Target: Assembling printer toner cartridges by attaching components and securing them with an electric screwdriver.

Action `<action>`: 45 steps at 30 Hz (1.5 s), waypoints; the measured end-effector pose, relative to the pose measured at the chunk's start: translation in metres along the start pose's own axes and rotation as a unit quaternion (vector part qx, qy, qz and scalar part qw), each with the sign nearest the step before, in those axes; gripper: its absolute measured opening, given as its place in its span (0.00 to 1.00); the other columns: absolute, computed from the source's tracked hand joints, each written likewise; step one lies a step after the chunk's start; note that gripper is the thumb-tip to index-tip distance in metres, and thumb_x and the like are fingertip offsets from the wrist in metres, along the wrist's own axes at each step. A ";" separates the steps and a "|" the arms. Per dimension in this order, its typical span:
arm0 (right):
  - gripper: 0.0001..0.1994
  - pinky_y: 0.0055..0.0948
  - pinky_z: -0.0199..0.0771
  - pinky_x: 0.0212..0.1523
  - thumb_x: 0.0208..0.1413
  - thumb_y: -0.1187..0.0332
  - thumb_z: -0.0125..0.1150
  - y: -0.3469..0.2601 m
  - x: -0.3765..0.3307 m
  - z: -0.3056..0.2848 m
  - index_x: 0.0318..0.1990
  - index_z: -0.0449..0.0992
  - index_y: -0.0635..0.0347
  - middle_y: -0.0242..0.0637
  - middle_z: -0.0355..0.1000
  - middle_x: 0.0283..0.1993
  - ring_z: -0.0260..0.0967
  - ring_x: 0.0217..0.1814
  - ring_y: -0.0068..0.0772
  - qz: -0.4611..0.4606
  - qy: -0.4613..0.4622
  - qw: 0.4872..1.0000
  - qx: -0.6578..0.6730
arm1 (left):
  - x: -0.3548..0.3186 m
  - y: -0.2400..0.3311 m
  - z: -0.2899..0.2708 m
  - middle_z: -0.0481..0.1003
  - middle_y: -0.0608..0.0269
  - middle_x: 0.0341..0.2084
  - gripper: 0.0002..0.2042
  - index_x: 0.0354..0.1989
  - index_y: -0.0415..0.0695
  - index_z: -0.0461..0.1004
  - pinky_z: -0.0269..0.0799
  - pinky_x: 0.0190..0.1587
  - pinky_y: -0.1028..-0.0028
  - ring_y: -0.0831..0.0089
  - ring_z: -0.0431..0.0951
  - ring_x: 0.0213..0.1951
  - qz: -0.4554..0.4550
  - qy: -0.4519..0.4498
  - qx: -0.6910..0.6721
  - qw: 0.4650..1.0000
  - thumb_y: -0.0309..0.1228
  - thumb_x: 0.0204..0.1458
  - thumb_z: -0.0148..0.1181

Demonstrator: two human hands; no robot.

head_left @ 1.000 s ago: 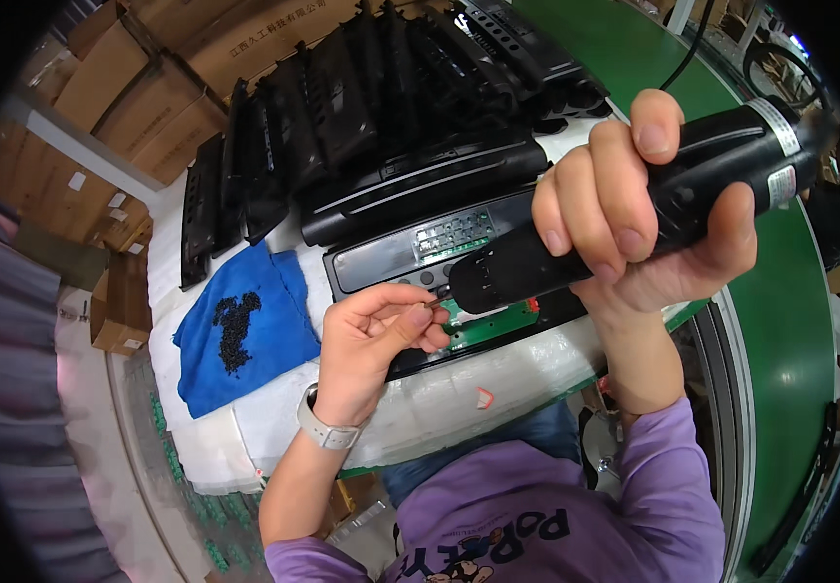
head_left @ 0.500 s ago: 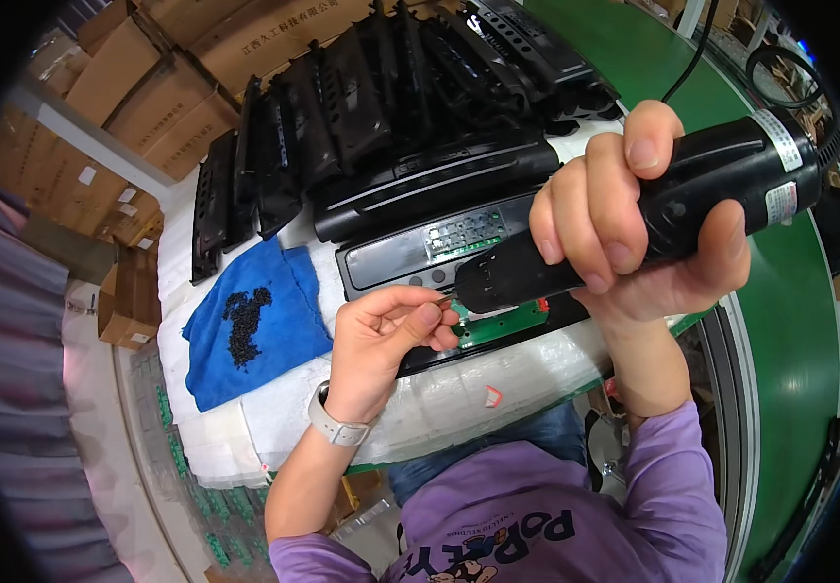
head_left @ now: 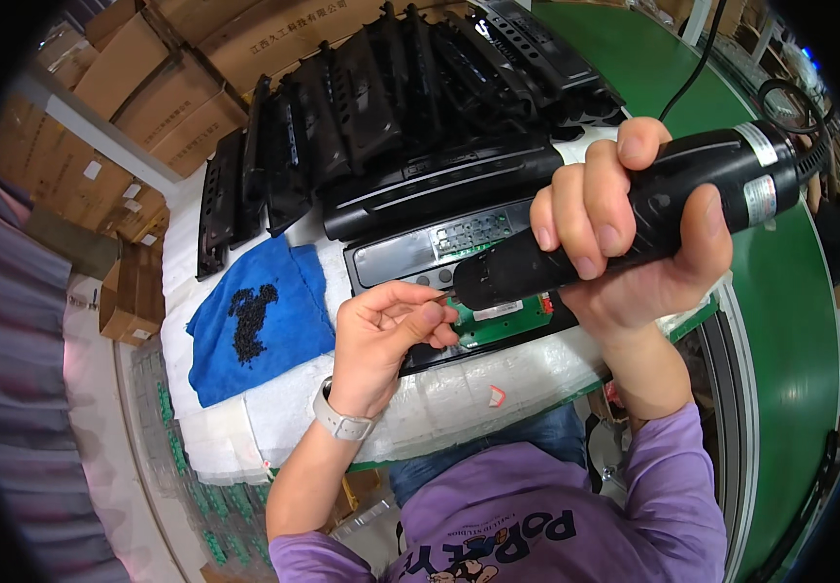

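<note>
My right hand is wrapped round a black corded electric screwdriver, held tilted with its nose toward the left. At that nose, the thumb and fingertips of my left hand are pinched together around the thin metal tip. Whatever else they hold is too small to make out. Beneath both hands lies a black plastic panel with a green circuit board, partly covered by the screwdriver and fingers. To the left, a small heap of black screws rests on a blue cloth.
Several long black plastic housings are piled behind the panel on the white-covered table. Cardboard boxes stand beyond. A green surface runs along the right, and the screwdriver's cord loops at upper right.
The rear end of the screwdriver has dipped slightly and moved a little left with my right hand. My left hand keeps its pinch at the tip, almost in place.
</note>
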State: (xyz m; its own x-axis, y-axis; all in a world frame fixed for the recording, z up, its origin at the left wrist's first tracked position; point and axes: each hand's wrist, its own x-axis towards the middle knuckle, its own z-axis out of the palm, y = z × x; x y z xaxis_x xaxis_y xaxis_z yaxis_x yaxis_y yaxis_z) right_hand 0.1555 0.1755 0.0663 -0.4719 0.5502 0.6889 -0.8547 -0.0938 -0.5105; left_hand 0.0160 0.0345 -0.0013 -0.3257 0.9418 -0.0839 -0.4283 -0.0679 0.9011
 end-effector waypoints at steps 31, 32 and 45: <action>0.13 0.19 0.55 0.12 0.43 0.65 0.57 0.003 0.015 -0.006 0.27 0.63 0.66 0.33 0.60 0.12 0.55 0.09 0.21 0.199 -0.006 0.940 -0.277 | 0.003 0.002 0.002 0.75 0.58 0.26 0.06 0.33 0.34 0.72 0.70 0.30 0.83 0.77 0.76 0.25 -0.018 -0.007 0.119 0.993 0.26 0.53 0.54; 0.13 0.19 0.55 0.12 0.43 0.65 0.57 0.003 0.015 -0.006 0.27 0.63 0.66 0.33 0.60 0.12 0.55 0.09 0.21 0.197 -0.007 0.940 -0.277 | 0.002 0.002 0.002 0.75 0.58 0.26 0.06 0.33 0.34 0.72 0.70 0.30 0.83 0.77 0.76 0.25 -0.016 -0.008 0.120 0.993 0.26 0.53 0.54; 0.13 0.18 0.55 0.12 0.40 0.65 0.60 -0.001 0.011 -0.004 0.26 0.64 0.64 0.34 0.61 0.14 0.56 0.11 0.20 0.209 0.002 0.951 -0.226 | 0.001 0.000 0.004 0.75 0.58 0.24 0.08 0.33 0.33 0.73 0.70 0.29 0.82 0.77 0.75 0.24 -0.021 -0.002 0.120 0.993 0.28 0.54 0.53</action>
State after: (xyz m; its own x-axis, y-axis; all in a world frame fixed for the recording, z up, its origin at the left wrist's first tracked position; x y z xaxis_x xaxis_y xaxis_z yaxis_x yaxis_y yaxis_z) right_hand 0.1519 0.1851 0.0717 -0.7489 0.5466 0.3747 -0.4111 0.0604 -0.9096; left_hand 0.0189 0.0366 0.0001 -0.3081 0.9435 -0.1218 -0.2280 0.0511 0.9723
